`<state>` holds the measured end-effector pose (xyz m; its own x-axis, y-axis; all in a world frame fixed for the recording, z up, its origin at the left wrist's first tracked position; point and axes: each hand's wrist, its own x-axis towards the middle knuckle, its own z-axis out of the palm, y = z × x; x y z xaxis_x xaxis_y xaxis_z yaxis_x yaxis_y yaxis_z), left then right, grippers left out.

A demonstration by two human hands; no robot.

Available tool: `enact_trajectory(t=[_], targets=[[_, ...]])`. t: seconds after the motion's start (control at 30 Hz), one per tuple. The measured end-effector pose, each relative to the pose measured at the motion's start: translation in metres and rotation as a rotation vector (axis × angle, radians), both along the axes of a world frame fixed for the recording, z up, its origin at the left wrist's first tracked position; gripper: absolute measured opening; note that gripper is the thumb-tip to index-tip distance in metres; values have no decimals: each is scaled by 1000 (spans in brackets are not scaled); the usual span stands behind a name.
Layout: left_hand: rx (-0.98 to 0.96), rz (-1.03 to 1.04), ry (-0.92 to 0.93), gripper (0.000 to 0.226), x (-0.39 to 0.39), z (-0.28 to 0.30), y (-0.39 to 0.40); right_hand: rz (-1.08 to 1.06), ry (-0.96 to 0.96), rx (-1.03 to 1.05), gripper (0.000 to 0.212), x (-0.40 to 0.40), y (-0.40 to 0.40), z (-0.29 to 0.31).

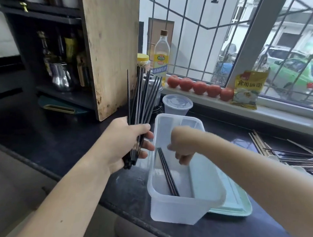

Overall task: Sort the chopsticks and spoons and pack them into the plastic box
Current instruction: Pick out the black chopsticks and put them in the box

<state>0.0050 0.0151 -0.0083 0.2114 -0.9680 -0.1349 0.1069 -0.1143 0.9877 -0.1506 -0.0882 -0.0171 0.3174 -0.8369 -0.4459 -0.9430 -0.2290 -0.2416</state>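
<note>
My left hand (129, 144) grips a bundle of black chopsticks (144, 98) upright, fanned out, just left of the clear plastic box (173, 207) on the dark counter. Two black chopsticks (167, 171) lie slanted inside the box. My right hand (182, 144) hovers over the box with fingers curled downward, just above the upper ends of those two chopsticks; whether it touches them is unclear. A heap of more chopsticks (298, 157), black and wooden, lies on the counter at the far right, with white spoon edges showing among them.
A pale green lid (239, 203) lies under the box's right side. A round lidded tub (177, 105), an oil bottle (161, 57) and a metal pot stand behind. A wooden cutting board (110, 49) leans at the left. Tomatoes (199, 88) line the sill.
</note>
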Motion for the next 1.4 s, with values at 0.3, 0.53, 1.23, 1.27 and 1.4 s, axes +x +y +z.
enact_trajectory(t=[0.3, 0.53, 1.23, 1.27, 1.4], targets=[[-33, -235, 107, 17, -29, 17, -5, -231, -1109, 89, 24, -27, 36, 48], [-12, 8, 22, 6, -10, 0, -8, -297, -798, -315, 27, -38, 15, 66], [-19, -117, 55, 13, -17, 8, -5, -280, -862, 81, 26, -25, 16, 45], [-24, -140, 57, 15, -20, 10, -5, -253, -926, 129, 26, -23, 21, 45], [-26, -191, 90, 16, -25, 14, -5, -193, -1075, 205, 13, -19, 29, 42]])
